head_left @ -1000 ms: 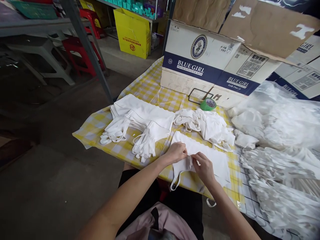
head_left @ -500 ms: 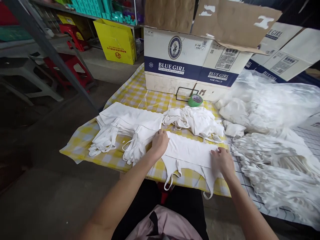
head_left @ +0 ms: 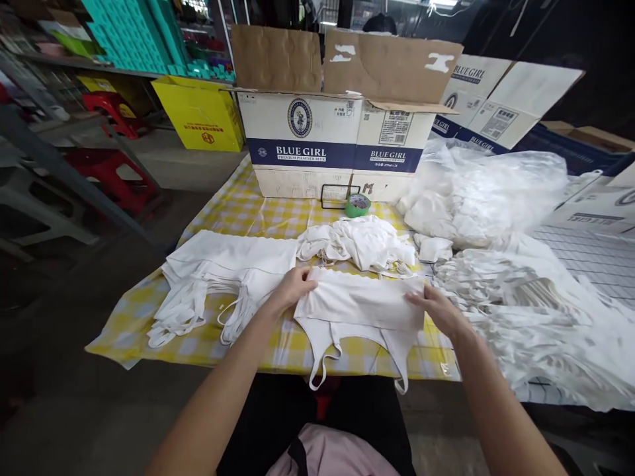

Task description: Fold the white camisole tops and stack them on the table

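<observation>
A white strappy top point(head_left: 360, 307) lies across the near edge of the yellow checked tablecloth point(head_left: 238, 211), its straps hanging over the edge. My left hand point(head_left: 294, 287) grips the top's left end and my right hand point(head_left: 436, 307) grips its right end, lifting the upper edge slightly. A neat stack of folded white tops point(head_left: 223, 271) lies just left of my left hand. A crumpled heap of white tops point(head_left: 362, 244) sits right behind the one I hold.
An open Blue Girl carton point(head_left: 327, 139) stands at the back with a green tape roll point(head_left: 358, 205) in front. Plastic-wrapped white bundles point(head_left: 486, 192) and a pile of white straps point(head_left: 536, 311) fill the right. Red stools point(head_left: 112, 172) and a yellow bag point(head_left: 201, 122) stand far left.
My hands went from pinching the top's middle to spreading apart along it, then took hold of its two ends and raised the upper edge. The camera tilted upward.
</observation>
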Available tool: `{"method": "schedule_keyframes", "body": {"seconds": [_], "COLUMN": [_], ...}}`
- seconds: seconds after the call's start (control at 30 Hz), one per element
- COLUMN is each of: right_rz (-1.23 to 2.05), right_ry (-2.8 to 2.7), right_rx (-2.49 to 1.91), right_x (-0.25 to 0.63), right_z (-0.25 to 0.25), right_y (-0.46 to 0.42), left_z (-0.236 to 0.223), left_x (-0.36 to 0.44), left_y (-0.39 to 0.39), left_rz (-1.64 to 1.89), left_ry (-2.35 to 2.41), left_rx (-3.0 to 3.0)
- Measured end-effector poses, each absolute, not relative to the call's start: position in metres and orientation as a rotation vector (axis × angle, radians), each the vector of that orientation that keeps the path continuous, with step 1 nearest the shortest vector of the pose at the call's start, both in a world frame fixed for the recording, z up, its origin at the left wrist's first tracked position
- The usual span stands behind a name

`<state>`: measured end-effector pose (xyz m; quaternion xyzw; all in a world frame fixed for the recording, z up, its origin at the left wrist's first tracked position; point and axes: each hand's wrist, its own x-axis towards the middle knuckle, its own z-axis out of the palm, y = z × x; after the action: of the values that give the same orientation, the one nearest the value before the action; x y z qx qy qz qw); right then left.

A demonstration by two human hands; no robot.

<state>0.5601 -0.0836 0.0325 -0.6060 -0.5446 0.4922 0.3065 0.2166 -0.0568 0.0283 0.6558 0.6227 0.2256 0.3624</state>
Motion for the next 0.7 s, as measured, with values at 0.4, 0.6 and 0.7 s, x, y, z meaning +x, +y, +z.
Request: {"method": "schedule_keyframes", "body": {"seconds": [0.4,0.6,0.7], "right_rz": [1.005,0.872,0.914], "right_ry": [-1.398,-1.383,-1.357], "right_rx": [-1.282,-1.062,-1.034], "right_x": [0.597,0.600,0.600], "right_z": [0.209,0.256,0.267], "right_y": [-0.081,-0.051,-0.046], "left_z": [0.200,0.250,0.260], "left_x": [0.208,0.215,0.214], "left_y": [-0.031,-0.011,-0.012], "left_rz": [1.198,1.341,1.355], "left_ry": [0.926,0.941,0.955], "left_rx": [1.572,1.568,1.509]}}
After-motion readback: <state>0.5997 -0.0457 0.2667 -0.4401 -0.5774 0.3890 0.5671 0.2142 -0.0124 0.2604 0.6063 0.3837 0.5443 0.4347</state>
